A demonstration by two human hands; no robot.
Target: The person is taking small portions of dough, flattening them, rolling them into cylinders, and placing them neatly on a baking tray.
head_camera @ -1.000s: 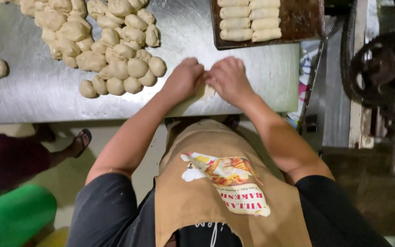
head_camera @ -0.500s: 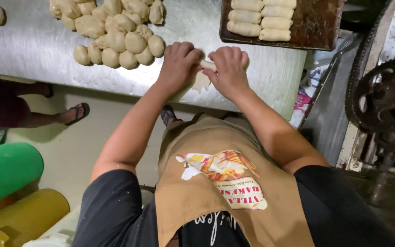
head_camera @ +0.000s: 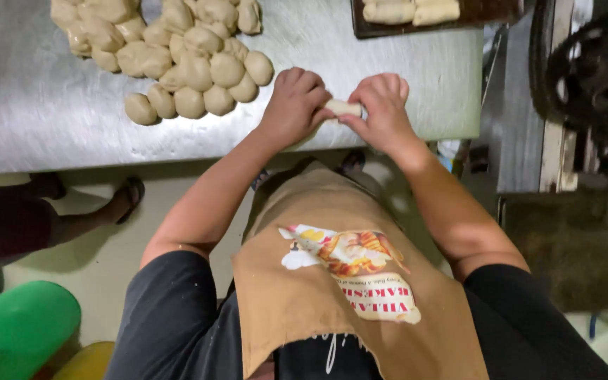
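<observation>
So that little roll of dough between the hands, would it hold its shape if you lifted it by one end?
Probably not. The dough roll looks soft and pale like the dough balls, so it would likely sag. The left hand and right hand each pinch an end, suggesting it needs support.

— What does the work surface look like?
— A steel table point(head_camera: 51, 127), dull and scuffed, above a pale floor point(head_camera: 107, 260).
— And on the right?
— A dark machine wheel point(head_camera: 592, 70).
</observation>
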